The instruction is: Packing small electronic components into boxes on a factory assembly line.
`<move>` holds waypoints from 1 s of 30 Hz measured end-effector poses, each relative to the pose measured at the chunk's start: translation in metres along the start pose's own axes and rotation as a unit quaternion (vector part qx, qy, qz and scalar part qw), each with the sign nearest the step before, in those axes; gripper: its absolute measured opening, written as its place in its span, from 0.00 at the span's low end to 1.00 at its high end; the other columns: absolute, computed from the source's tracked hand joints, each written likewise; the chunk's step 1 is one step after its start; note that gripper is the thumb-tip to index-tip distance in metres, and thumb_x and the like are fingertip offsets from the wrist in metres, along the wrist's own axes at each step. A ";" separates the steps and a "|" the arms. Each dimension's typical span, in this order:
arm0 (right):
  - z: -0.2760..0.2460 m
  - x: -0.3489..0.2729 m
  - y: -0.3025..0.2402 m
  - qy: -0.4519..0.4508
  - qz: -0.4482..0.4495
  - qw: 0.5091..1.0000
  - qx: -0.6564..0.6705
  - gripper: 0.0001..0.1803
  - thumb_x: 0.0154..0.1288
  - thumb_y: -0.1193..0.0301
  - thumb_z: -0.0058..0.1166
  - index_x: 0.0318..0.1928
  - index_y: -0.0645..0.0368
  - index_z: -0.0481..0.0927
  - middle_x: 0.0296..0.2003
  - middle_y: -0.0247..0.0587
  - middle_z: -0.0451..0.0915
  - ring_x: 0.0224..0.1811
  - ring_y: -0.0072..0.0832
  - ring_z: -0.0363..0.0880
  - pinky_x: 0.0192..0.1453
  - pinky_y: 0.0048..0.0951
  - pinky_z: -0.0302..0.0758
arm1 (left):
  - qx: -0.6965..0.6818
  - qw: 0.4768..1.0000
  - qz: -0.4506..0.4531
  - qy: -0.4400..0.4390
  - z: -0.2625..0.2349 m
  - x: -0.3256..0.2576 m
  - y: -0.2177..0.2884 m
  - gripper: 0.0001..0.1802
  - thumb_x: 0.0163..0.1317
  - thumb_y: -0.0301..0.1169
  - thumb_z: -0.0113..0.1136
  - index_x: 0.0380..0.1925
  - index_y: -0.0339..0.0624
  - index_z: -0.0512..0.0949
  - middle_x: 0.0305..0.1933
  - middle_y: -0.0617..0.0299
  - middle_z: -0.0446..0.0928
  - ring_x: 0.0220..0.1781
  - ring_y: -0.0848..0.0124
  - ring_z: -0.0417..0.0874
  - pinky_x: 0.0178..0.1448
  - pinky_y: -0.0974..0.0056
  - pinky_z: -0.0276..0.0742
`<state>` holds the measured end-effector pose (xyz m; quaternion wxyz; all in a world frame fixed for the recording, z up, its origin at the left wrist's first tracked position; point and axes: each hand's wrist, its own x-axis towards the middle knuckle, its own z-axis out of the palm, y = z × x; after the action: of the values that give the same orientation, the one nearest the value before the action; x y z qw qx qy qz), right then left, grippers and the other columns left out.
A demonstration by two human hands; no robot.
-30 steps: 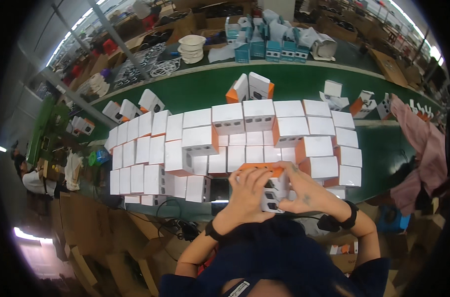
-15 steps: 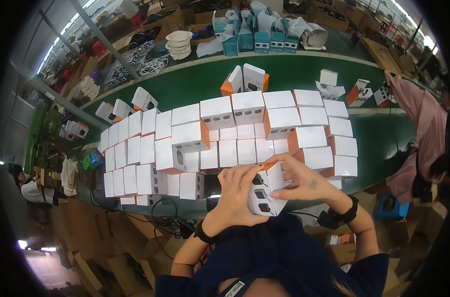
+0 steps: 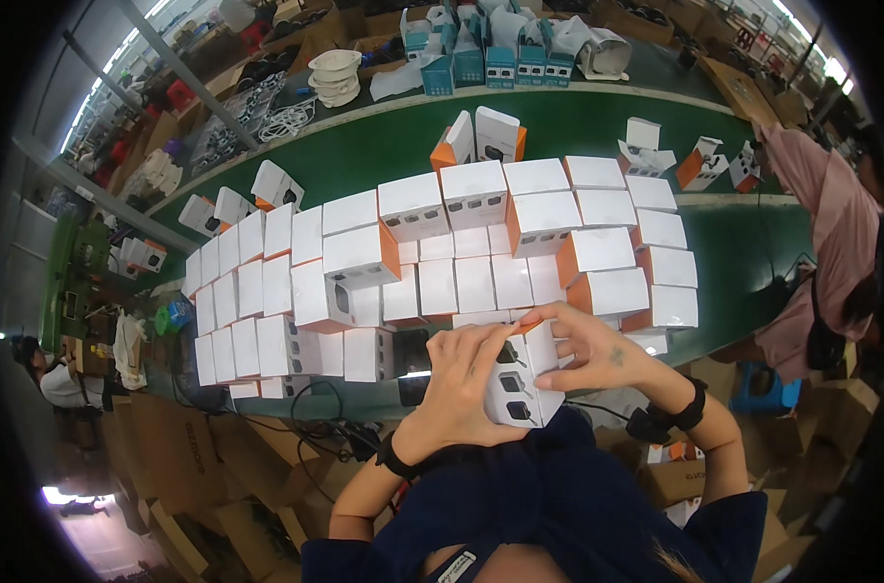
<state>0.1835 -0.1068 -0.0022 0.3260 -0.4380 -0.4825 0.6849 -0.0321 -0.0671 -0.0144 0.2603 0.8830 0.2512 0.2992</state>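
Stack of white boxes (image 3: 437, 287) stands several rows deep; grip of left hand (image 3: 456, 384) and right hand (image 3: 597, 355) grasps one unstacked box (image 3: 521, 391) at its near side, open carton (image 3: 641, 159) beyond it.

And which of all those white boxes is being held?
The box nearest the dark blue shirt: the left hand and right hand hold it between them, while the rows of boxes beyond sit on the green table.

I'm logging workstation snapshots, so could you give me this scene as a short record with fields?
Left hand: holds a white box with an orange end
Right hand: holds the same box
In front: rows of white boxes, some stacked
Beyond: green surface
Far side: teal boxes
Right: person in pink
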 end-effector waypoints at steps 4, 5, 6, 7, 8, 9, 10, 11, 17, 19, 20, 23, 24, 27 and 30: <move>0.003 -0.002 0.002 -0.002 -0.008 1.000 0.011 0.33 0.53 0.73 0.62 0.58 0.56 0.63 0.51 0.46 0.73 0.52 0.32 0.75 0.50 0.30 0.76 | 0.004 1.000 0.005 0.005 0.001 -0.002 0.001 0.54 0.25 0.45 0.73 0.58 0.36 0.65 0.52 0.54 0.68 0.53 0.58 0.68 0.53 0.53 0.54; 0.004 -0.002 0.002 0.000 -0.014 1.000 0.011 0.32 0.53 0.73 0.62 0.58 0.56 0.63 0.51 0.46 0.73 0.51 0.32 0.75 0.50 0.30 0.76 | 0.010 1.000 0.014 0.004 0.001 -0.002 0.002 0.54 0.25 0.46 0.74 0.57 0.35 0.65 0.51 0.53 0.68 0.51 0.57 0.67 0.53 0.54 0.55; 0.005 -0.003 0.002 0.001 -0.014 1.000 0.012 0.32 0.53 0.73 0.62 0.58 0.56 0.63 0.51 0.46 0.73 0.51 0.32 0.75 0.50 0.30 0.76 | 0.016 1.000 0.023 0.003 0.002 -0.002 0.002 0.54 0.24 0.46 0.75 0.56 0.33 0.65 0.50 0.52 0.67 0.49 0.56 0.67 0.53 0.54 0.56; 0.006 -0.004 0.001 0.004 -0.016 1.000 0.005 0.32 0.53 0.73 0.62 0.58 0.56 0.63 0.52 0.46 0.72 0.52 0.32 0.75 0.51 0.30 0.75 | 0.015 1.000 0.023 0.003 0.003 -0.003 0.002 0.54 0.24 0.46 0.75 0.56 0.33 0.65 0.50 0.52 0.67 0.49 0.56 0.67 0.53 0.54 0.56; 0.007 -0.004 0.001 0.004 -0.017 1.000 -0.001 0.31 0.53 0.73 0.61 0.57 0.57 0.63 0.52 0.47 0.72 0.52 0.32 0.74 0.51 0.30 0.75 | 0.016 0.999 0.027 0.004 0.004 -0.004 0.002 0.54 0.25 0.46 0.75 0.56 0.33 0.65 0.49 0.52 0.68 0.49 0.56 0.67 0.52 0.55 0.56; 0.008 -0.005 0.001 0.004 -0.016 1.000 -0.001 0.31 0.53 0.73 0.61 0.57 0.57 0.63 0.52 0.47 0.72 0.52 0.32 0.74 0.51 0.30 0.75 | 0.018 0.999 0.030 0.006 0.004 -0.005 0.001 0.53 0.25 0.46 0.75 0.55 0.32 0.66 0.49 0.52 0.68 0.48 0.57 0.67 0.51 0.55 0.56; 0.008 -0.005 0.001 0.005 -0.004 1.000 0.000 0.31 0.53 0.73 0.61 0.57 0.57 0.63 0.53 0.46 0.72 0.53 0.32 0.73 0.53 0.31 0.74 | 0.017 0.999 0.029 0.006 0.006 -0.006 0.001 0.53 0.25 0.46 0.75 0.55 0.32 0.66 0.49 0.52 0.68 0.48 0.57 0.67 0.51 0.55 0.56; 0.008 -0.005 0.000 0.008 0.009 1.000 0.000 0.30 0.53 0.73 0.61 0.56 0.57 0.63 0.53 0.45 0.71 0.54 0.32 0.72 0.54 0.31 0.73 | 0.012 1.000 0.027 0.004 0.007 -0.007 0.000 0.53 0.25 0.46 0.75 0.55 0.32 0.66 0.49 0.52 0.68 0.47 0.57 0.67 0.50 0.56 0.56; 0.013 0.005 0.014 0.026 -0.016 0.997 -0.071 0.29 0.53 0.73 0.60 0.55 0.57 0.64 0.52 0.42 0.70 0.55 0.31 0.70 0.55 0.34 0.71 | 0.014 0.999 0.028 -0.010 0.007 -0.010 -0.008 0.52 0.26 0.47 0.75 0.54 0.32 0.67 0.49 0.53 0.68 0.46 0.58 0.67 0.48 0.57 0.56; 0.016 0.006 0.014 0.019 -0.002 0.998 -0.063 0.29 0.53 0.73 0.61 0.55 0.57 0.63 0.51 0.41 0.69 0.54 0.30 0.69 0.54 0.34 0.72 | 0.024 0.999 0.026 -0.011 0.005 -0.015 -0.009 0.51 0.27 0.49 0.74 0.55 0.33 0.67 0.48 0.53 0.68 0.46 0.57 0.68 0.48 0.56 0.57; 0.018 0.009 0.015 0.012 0.012 0.998 -0.057 0.30 0.53 0.73 0.62 0.55 0.57 0.63 0.51 0.41 0.69 0.54 0.30 0.69 0.53 0.33 0.73 | 0.033 0.999 0.011 -0.005 0.005 -0.021 -0.008 0.51 0.28 0.49 0.73 0.55 0.34 0.67 0.48 0.53 0.68 0.46 0.56 0.68 0.48 0.55 0.57; 0.015 0.015 0.015 -0.016 -0.003 0.999 -0.036 0.34 0.54 0.72 0.63 0.59 0.57 0.59 0.53 0.46 0.70 0.54 0.32 0.72 0.51 0.33 0.75 | -0.013 0.999 -0.018 0.028 0.002 -0.029 -0.012 0.53 0.27 0.47 0.72 0.57 0.33 0.65 0.51 0.51 0.67 0.49 0.56 0.69 0.51 0.54 0.57; 0.018 0.017 0.009 -0.029 -0.013 0.999 -0.025 0.36 0.54 0.72 0.63 0.61 0.57 0.58 0.54 0.49 0.70 0.53 0.34 0.73 0.51 0.33 0.76 | -0.041 0.997 -0.025 0.058 -0.007 -0.031 -0.012 0.53 0.28 0.46 0.72 0.58 0.32 0.64 0.52 0.50 0.68 0.50 0.55 0.69 0.53 0.54 0.58; 0.028 0.019 -0.001 -0.048 -0.047 0.997 0.048 0.37 0.57 0.73 0.59 0.65 0.58 0.54 0.53 0.54 0.71 0.51 0.39 0.76 0.51 0.34 0.76 | -0.037 0.991 -0.061 0.113 -0.035 -0.045 -0.015 0.53 0.28 0.44 0.72 0.58 0.31 0.63 0.52 0.49 0.68 0.52 0.53 0.70 0.55 0.55 0.60; 0.040 0.031 0.000 0.040 -0.001 0.999 0.024 0.36 0.60 0.72 0.54 0.66 0.58 0.52 0.51 0.55 0.73 0.48 0.41 0.79 0.48 0.34 0.79 | 0.021 0.976 -0.092 0.197 -0.070 -0.071 -0.019 0.54 0.29 0.43 0.72 0.58 0.30 0.61 0.53 0.44 0.68 0.55 0.50 0.70 0.59 0.55 0.64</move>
<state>0.1346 -0.0952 -0.0053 0.3563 -0.4564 -0.4530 0.6780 -0.1326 -0.0735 -0.0066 0.2131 0.7850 0.3841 0.4369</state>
